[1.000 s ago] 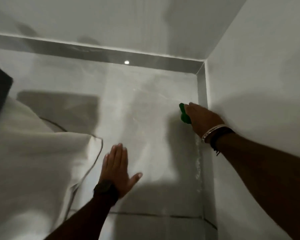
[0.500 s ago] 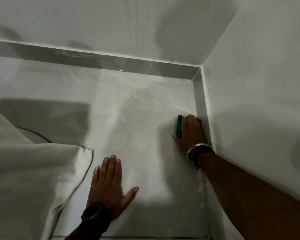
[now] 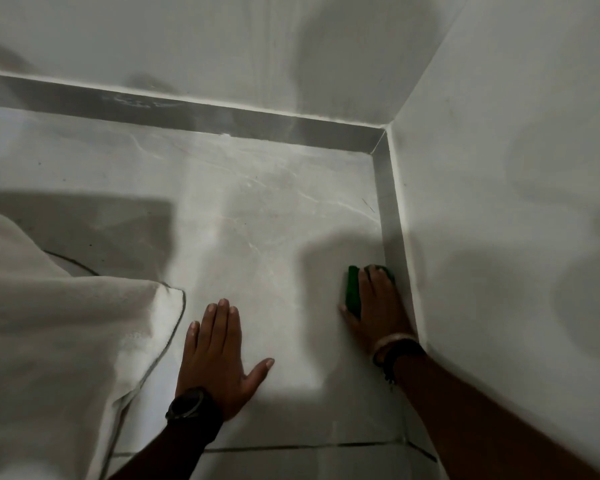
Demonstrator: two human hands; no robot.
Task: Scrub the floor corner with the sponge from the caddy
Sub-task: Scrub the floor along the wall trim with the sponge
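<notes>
Sponge, green, rectangular, foam: lies flat on the floor at about 4 o'clock in the view, pressed under the right hand, its right end just beside the skirting strip of the right-hand wall, well short of the corner itself.

Cloth, off-white, woven, with a dark stitched hem: draped at 8 to 9 o'clock, its folded corner resting on the floor just beside the left hand.

Left hand: at 6 to 7 o'clock, palm down and fully spread flat on the tile, fingers together, thumb splayed toward 3 o'clock; holds nothing. Round black wristwatch on its wrist.

Floor, pale grey marble-patterned tile: fills the centre; a dark grout line crosses it at 5 to 6 o'clock.

Right hand: at 4 o'clock, fingers extended and bearing down over the sponge, thumb along its left edge, fingertips pointing toward 12 o'clock. Silver-toned bangle and dark bead band on its wrist.

Skirting strip, grey, glossy: runs along both walls and meets at the corner near 1 o'clock.

Walls, plain white plaster: occupy 10 through 4 o'clock.
</notes>
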